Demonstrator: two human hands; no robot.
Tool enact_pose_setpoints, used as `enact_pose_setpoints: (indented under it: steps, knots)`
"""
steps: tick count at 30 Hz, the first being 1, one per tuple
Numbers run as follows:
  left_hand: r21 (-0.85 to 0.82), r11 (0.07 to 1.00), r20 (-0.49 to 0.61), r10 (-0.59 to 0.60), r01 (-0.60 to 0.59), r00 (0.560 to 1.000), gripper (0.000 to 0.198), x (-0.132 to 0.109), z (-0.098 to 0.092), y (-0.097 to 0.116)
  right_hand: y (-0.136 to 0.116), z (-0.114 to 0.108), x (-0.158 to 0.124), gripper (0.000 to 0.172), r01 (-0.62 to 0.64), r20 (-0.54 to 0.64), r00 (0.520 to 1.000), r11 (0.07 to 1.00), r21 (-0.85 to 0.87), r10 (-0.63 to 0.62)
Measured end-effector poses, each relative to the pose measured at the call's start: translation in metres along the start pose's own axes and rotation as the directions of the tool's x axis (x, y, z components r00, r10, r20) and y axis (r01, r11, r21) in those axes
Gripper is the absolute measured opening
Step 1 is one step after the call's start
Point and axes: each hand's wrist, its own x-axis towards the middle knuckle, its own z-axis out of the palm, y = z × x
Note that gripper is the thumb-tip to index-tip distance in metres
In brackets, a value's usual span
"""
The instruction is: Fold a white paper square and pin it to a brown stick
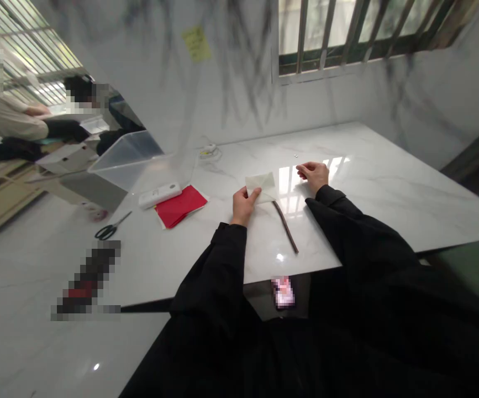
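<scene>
My left hand (244,207) grips a cream paper envelope (261,180) by its near left side, thumb on top and fingers underneath. The envelope is held over the white marble-patterned table. From beneath its lower right corner a thin dark brown stick (285,226) runs toward the table's front edge. To the right of the envelope and apart from it, my right hand (315,176) has its fingertips pinched together. Whatever may be between them is too small to make out. Two tiny shiny bits (296,156) lie on the table just beyond that hand.
On the left lie red paper sheets (181,207), a white oblong device (160,195) and black-handled scissors (112,225). A clear plastic bin (129,160) stands behind them, a small white object with a cable (209,149) near the wall. Two people sit at far left.
</scene>
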Motion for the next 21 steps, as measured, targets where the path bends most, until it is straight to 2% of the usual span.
enact_pose_setpoints:
  steps: [4, 10, 12, 17, 21]
  knots:
    - [-0.006, 1.0, 0.004, -0.002, 0.002, 1.0, 0.055, 0.0, 0.0, 0.002, -0.003, 0.003, -0.016, 0.029, -0.019, 0.097, 0.995, 0.996, 0.089, 0.01]
    - [0.027, 1.0, 0.004, -0.002, 0.002, 1.0, 0.052, 0.001, 0.0, 0.002, -0.019, 0.024, -0.048, 0.042, -0.126, 0.231, 0.971, 0.953, 0.277, 0.061]
    - [0.026, 1.0, 0.001, -0.015, 0.015, 1.0, 0.052, 0.002, -0.001, 0.0, -0.024, 0.032, -0.057, 0.044, -0.124, 0.288, 0.957, 0.954, 0.275, 0.041]
    - [0.007, 0.999, 0.007, -0.047, 0.047, 0.999, 0.054, 0.003, -0.002, -0.002, -0.03, 0.04, -0.066, 0.046, -0.025, 0.382, 0.923, 0.986, 0.163, -0.04]
    - [0.001, 0.999, 0.011, -0.042, 0.042, 0.999, 0.054, 0.003, -0.001, -0.001, -0.031, 0.038, -0.065, 0.048, -0.056, 0.426, 0.904, 0.981, 0.186, -0.029]
